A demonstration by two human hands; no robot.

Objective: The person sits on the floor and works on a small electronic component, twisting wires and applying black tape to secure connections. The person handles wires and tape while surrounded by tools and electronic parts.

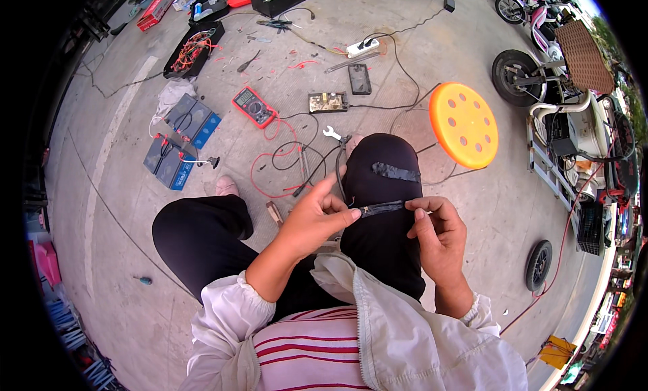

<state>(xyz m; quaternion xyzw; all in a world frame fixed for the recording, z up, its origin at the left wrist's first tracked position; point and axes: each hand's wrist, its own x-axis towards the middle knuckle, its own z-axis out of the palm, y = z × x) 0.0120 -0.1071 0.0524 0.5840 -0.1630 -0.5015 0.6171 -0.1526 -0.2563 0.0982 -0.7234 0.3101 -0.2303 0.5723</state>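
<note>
Holds a dark strip [383, 208] at the frame's centre, above the right leg [378, 246]. Pinches its left end between the left hand's [312, 214] thumb and fingers, its right end between the right hand's [439, 232] thumb and index finger. Has a dark patch [396, 172] lying on the knee just above. Shows a multimeter [255, 108] and circuit board [328, 102] at upper centre, a stool [464, 125] at upper right.
</note>
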